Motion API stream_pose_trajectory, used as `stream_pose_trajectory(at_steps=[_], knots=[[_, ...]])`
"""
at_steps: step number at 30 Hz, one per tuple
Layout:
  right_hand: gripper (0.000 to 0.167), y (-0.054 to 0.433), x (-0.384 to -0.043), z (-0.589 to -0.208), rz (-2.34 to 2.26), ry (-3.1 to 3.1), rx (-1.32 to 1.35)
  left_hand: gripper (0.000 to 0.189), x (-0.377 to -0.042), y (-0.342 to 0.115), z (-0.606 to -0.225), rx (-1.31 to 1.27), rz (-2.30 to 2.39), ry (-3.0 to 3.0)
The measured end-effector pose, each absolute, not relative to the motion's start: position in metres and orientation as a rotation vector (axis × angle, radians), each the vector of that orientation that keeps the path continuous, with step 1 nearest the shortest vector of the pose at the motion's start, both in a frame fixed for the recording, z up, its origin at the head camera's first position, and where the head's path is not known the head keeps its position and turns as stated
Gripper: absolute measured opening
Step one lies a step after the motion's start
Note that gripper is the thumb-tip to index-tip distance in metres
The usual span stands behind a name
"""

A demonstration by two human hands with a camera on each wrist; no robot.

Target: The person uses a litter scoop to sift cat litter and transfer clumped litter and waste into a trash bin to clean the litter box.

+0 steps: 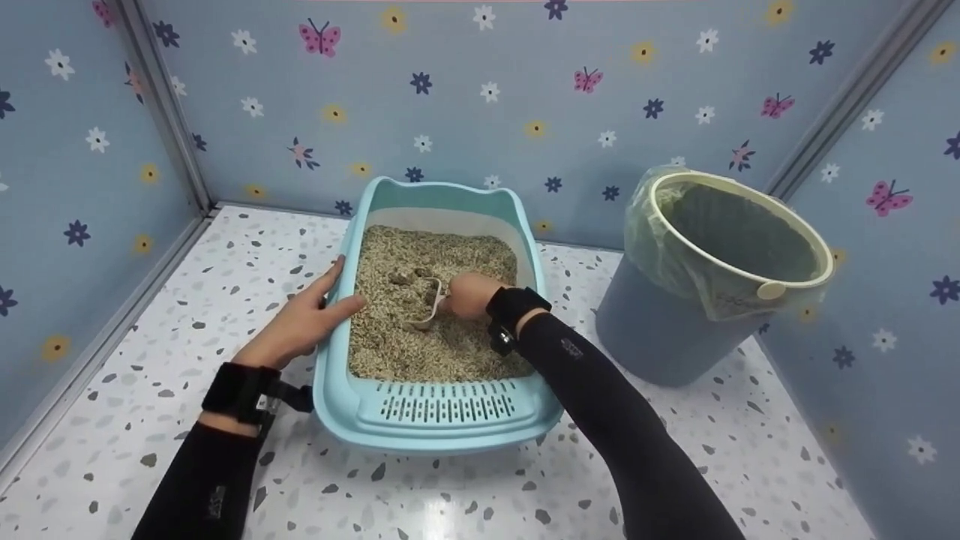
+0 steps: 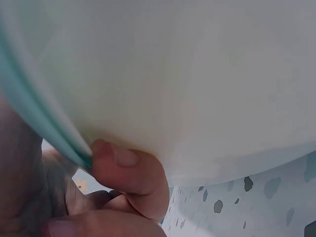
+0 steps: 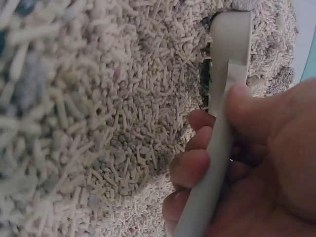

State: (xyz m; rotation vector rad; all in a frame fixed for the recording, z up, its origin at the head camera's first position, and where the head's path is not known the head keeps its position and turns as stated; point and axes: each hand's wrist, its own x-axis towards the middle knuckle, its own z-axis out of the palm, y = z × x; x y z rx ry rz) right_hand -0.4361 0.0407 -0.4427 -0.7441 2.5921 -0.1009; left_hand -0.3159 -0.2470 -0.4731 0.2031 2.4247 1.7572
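Observation:
A light-blue litter box (image 1: pixel 435 435) filled with pellet litter (image 1: pixel 427 356) stands on the speckled surface. My left hand (image 1: pixel 304 322) grips its left rim, thumb over the edge; in the left wrist view, curled fingers (image 2: pixel 140 180) show beneath the rim. Inside the box, my right hand (image 1: pixel 472 295) holds a pale litter scoop (image 3: pixel 232 39), its fingers wrapped round the handle and the thumb along the top. The scoop's head sits down in the litter, partly buried. Darker clumps (image 1: pixel 405 277) lie just beyond it.
To the right of the box stands a blue-grey bin (image 1: pixel 649 330) with a cream ring (image 1: pixel 750 196) over a translucent green liner (image 1: pixel 641 217). Flower-patterned panels (image 1: pixel 487 135) enclose the back and both sides. The box's front has a slotted ledge (image 1: pixel 446 403).

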Motion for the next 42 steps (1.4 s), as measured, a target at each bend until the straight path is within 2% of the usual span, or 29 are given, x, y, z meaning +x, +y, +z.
stream_pose_trajectory(at_steps=[8, 28, 34, 42], knots=[[0.057, 0.037, -0.434, -0.448, -0.210, 2.596, -0.776, 0.093, -0.317, -0.246, -0.476, 0.172, 1.734, 2.428], [0.032, 0.041, -0.426, -0.445, -0.359, 2.662, -0.817, 0.097, -0.314, -0.245, -0.471, 0.174, 1.711, 2.459], [0.036, 0.041, -0.427, -0.446, -0.440, 2.664, -0.850, 0.096, -0.315, -0.246, -0.472, 0.207, 1.741, 2.434], [0.033, 0.042, -0.426, -0.444, -0.553, 2.672, -0.839, 0.094, -0.317, -0.246, -0.474, 0.193, 1.743, 2.439]])
